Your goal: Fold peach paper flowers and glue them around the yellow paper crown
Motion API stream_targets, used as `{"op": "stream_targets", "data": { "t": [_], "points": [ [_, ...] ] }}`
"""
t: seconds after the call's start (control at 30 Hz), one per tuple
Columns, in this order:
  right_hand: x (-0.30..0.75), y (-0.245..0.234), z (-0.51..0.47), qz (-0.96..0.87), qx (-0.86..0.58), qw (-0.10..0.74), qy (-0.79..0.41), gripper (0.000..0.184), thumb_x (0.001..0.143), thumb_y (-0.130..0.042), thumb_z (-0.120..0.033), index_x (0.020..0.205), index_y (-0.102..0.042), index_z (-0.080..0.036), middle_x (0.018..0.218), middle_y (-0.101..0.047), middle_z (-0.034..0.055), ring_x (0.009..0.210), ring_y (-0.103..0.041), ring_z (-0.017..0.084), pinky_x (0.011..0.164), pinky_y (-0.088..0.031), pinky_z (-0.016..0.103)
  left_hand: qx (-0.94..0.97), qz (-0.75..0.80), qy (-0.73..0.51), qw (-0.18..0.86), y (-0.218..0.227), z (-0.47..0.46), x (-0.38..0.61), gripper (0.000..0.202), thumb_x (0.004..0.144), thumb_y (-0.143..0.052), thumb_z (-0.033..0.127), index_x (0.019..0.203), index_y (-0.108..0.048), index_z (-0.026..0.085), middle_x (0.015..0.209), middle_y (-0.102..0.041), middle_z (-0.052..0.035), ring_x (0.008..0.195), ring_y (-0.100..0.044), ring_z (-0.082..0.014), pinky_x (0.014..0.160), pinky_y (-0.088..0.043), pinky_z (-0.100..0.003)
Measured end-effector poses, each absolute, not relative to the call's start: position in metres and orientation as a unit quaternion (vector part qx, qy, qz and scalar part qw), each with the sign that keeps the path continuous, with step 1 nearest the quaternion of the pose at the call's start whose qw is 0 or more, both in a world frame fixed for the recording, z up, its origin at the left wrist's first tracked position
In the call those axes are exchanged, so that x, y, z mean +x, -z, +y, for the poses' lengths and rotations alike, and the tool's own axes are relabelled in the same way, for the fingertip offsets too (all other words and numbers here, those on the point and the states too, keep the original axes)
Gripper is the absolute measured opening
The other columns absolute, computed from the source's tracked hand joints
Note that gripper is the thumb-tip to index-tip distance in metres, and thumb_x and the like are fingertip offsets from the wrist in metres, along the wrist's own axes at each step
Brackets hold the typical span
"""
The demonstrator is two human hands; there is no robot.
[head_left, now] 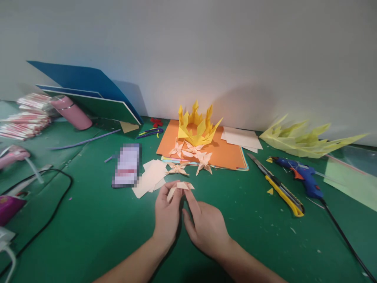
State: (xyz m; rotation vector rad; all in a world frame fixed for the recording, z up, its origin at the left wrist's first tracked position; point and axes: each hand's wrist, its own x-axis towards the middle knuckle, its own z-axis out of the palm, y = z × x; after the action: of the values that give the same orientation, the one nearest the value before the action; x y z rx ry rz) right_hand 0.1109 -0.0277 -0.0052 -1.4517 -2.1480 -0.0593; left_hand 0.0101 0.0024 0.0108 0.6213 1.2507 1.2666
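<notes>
My left hand [166,214] and my right hand [206,226] meet over the green table [97,228], both pinching a small folded piece of pale peach paper [181,186]. The left fingers are closed on its left side; the right index finger presses on its right end. Just beyond lie several folded peach paper flowers [191,155] and a loose pile of peach paper squares [151,177]. A yellow spiky paper crown [197,125] stands on a stack of orange sheets [226,151].
A yellow utility knife [279,188] and a blue glue gun [300,175] with its black cord lie to the right, pale yellow folded paper [309,139] behind them. A phone [127,165], blue and green boards [88,94], a pink bottle [72,112] and a black cable [55,204] are left.
</notes>
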Motion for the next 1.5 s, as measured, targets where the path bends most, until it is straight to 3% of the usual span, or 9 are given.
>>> {"op": "stream_targets", "data": {
  "t": [0.27, 0.47, 0.67, 0.87, 1.07, 1.23, 1.5],
  "points": [
    [0.111, 0.005, -0.026, -0.807, -0.539, 0.239, 0.006, 0.042, 0.086, -0.035, -0.017, 0.123, -0.051, -0.004, 0.054, -0.062, 0.002, 0.044, -0.055, 0.016, 0.043, -0.027, 0.028, 0.253, 0.527, -0.538, 0.607, -0.01, 0.005, 0.01, 0.032, 0.066, -0.071, 0.04, 0.084, -0.059, 0.017, 0.075, -0.066, -0.0006, 0.07, -0.061, -0.013, 0.068, -0.046, -0.025],
    [0.112, 0.006, -0.026, -0.809, -0.541, 0.228, 0.002, 0.044, 0.086, -0.035, -0.017, 0.126, -0.049, -0.006, 0.058, -0.065, 0.0031, 0.047, -0.057, 0.016, 0.044, -0.029, 0.028, 0.251, 0.516, -0.532, 0.623, -0.004, 0.006, 0.007, 0.037, 0.068, -0.069, 0.038, 0.099, -0.065, 0.019, 0.084, -0.07, -0.0034, 0.078, -0.061, -0.0147, 0.072, -0.046, -0.025],
    [0.112, 0.007, -0.025, -0.807, -0.548, 0.219, 0.003, 0.043, 0.087, -0.034, -0.017, 0.125, -0.05, -0.005, 0.057, -0.064, 0.0041, 0.047, -0.056, 0.017, 0.043, -0.03, 0.027, 0.239, 0.519, -0.525, 0.631, -0.008, 0.006, 0.007, 0.038, 0.064, -0.073, 0.038, 0.094, -0.067, 0.016, 0.082, -0.07, -0.0045, 0.073, -0.061, -0.0143, 0.069, -0.046, -0.025],
    [0.116, 0.006, -0.025, -0.796, -0.53, 0.292, -0.027, 0.039, 0.086, -0.036, -0.016, 0.12, -0.053, -0.009, 0.058, -0.064, 0.0029, 0.048, -0.055, 0.015, 0.044, -0.032, 0.025, 0.229, 0.507, -0.529, 0.641, -0.013, 0.007, 0.008, 0.036, 0.061, -0.076, 0.038, 0.087, -0.066, 0.016, 0.073, -0.068, -0.0014, 0.068, -0.06, -0.012, 0.066, -0.046, -0.022],
    [0.121, 0.007, -0.018, -0.652, -0.555, 0.483, -0.182, 0.01, 0.083, -0.046, -0.02, 0.092, -0.052, -0.018, 0.054, -0.05, -0.0065, 0.041, -0.046, 0.009, 0.043, -0.039, 0.019, 0.242, 0.506, -0.528, 0.638, -0.009, 0.01, 0.009, 0.033, 0.061, -0.075, 0.04, 0.08, -0.066, 0.014, 0.07, -0.066, -0.0002, 0.06, -0.059, -0.0098, 0.062, -0.048, -0.023],
    [0.124, 0.007, -0.011, -0.613, -0.55, 0.501, -0.267, 0.013, 0.082, -0.055, -0.027, 0.089, -0.058, -0.018, 0.065, -0.06, -0.0004, 0.055, -0.056, 0.012, 0.051, -0.047, 0.022, 0.287, 0.504, -0.515, 0.631, -0.009, 0.008, 0.009, 0.034, 0.062, -0.074, 0.036, 0.087, -0.067, 0.015, 0.072, -0.067, -0.0005, 0.06, -0.059, -0.0097, 0.063, -0.049, -0.023],
    [0.127, 0.005, -0.01, -0.646, -0.528, 0.506, -0.218, 0.01, 0.081, -0.055, -0.021, 0.082, -0.065, -0.02, 0.075, -0.067, 0.004, 0.067, -0.062, 0.016, 0.058, -0.051, 0.026, 0.346, 0.503, -0.484, 0.626, -0.011, 0.006, 0.008, 0.019, 0.061, -0.072, 0.023, 0.075, -0.061, 0.017, 0.065, -0.062, 0.0022, 0.062, -0.059, -0.0113, 0.064, -0.048, -0.023]
  ]
}}
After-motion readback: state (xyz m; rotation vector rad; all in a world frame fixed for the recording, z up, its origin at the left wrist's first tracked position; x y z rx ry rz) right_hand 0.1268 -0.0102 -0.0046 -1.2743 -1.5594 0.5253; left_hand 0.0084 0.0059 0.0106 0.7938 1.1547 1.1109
